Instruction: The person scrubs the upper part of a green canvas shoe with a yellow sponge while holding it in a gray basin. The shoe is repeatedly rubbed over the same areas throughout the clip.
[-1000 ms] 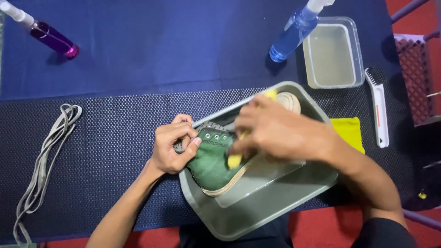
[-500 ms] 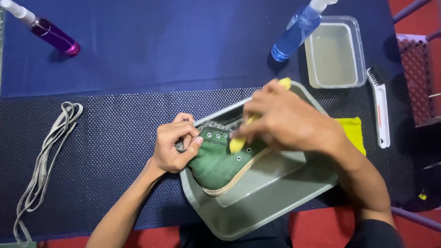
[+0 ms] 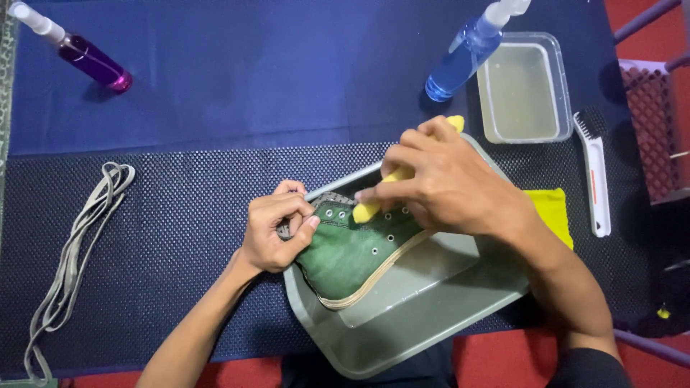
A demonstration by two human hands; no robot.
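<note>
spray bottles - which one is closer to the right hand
The blue bottle, lying just beyond the right hand and beside the clear tub. The purple bottle lies far off at the table's top left corner.

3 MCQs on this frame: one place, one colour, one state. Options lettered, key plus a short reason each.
1. Where does the green shoe lie?
A in the grey tray
B on the blue cloth
C in the clear tub

2. What colour is the tool in the right hand?
A white
B yellow
C purple

3. What is the left hand doing?
A resting flat on the mat
B holding a spray bottle
C gripping the shoe's heel end

Key: 1 A, the tray's rim surrounds the shoe. 2 B, yellow ends show past the fingers. 3 C, its fingers pinch the shoe's collar.
</note>
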